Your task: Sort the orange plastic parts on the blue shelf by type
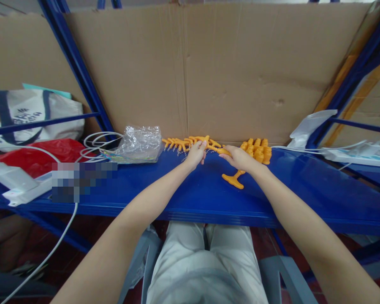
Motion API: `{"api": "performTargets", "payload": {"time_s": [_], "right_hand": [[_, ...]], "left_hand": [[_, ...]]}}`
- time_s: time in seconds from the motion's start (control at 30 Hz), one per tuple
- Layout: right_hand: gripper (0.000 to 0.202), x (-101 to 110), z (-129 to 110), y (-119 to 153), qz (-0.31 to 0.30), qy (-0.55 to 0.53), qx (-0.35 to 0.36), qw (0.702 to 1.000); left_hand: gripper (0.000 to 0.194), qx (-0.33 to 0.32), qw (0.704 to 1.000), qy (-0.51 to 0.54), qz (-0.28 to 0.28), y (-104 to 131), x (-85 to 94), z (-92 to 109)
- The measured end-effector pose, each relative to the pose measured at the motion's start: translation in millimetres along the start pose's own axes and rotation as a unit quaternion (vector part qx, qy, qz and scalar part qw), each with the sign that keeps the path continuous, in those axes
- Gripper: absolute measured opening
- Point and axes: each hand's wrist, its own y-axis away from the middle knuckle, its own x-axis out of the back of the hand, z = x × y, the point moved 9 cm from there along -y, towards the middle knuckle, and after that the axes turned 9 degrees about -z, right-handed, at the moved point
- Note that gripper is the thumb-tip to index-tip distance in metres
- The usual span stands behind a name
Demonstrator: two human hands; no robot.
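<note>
My left hand [196,155] is closed on an orange T-shaped handle [206,139], whose top shows above the thumb. Close by on the right, my right hand [240,158] pinches an orange plastic part [222,151]. Whether the two hands hold one joined piece or two, I cannot tell. Another orange T-shaped handle [233,180] lies on the blue table under my right wrist. A row of orange pieces with small chains [176,144] lies left of my hands. Beyond my right hand stands a cluster of orange parts [262,151], partly hidden by it.
A clear plastic bag [142,141] lies left on the blue table [193,194], near white cables [96,139] and a power strip [28,185]. Cardboard [240,76] walls the back. A blue frame post [79,67] rises on the left. White plastic wrapping [310,126] is on the right.
</note>
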Motion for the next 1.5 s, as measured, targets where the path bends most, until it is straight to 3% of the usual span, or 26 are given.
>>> {"api": "performTargets", "payload": {"time_s": [0.13,0.23,0.37,0.57,0.9,1.23,1.4,1.5], "right_hand": [[0.026,-2,5,3,-0.021,-0.046,-0.011,0.999],[0.017,-12,7,5,-0.089,-0.090,-0.039,0.991],[0.021,-18,9,7,-0.125,-0.084,-0.113,0.982],[0.030,0,6,7,-0.059,0.092,-0.181,0.977],[0.040,6,-2,10,-0.053,0.208,-0.174,0.961],[0.040,7,-13,9,-0.041,0.230,-0.147,0.961],[0.038,7,-12,9,-0.028,0.214,-0.157,0.964],[0.032,-2,0,7,-0.068,0.162,-0.146,0.974]], "left_hand": [[0.032,-0.102,0.990,-0.088,-0.033,4,-6.1,17],[0.026,-0.166,0.972,-0.162,-0.046,12,-14.6,28],[0.027,-0.190,0.958,-0.207,-0.050,17,-21.5,33],[0.030,-0.133,0.977,-0.155,-0.063,11,-22.0,25],[0.029,-0.012,0.995,-0.045,-0.086,11,-28.7,14],[0.035,0.070,0.994,0.002,-0.085,9,-26.9,2],[0.033,-0.025,0.994,-0.080,-0.075,6,-22.1,14],[0.025,-0.120,0.974,-0.184,-0.059,14,-21.8,29]]}}
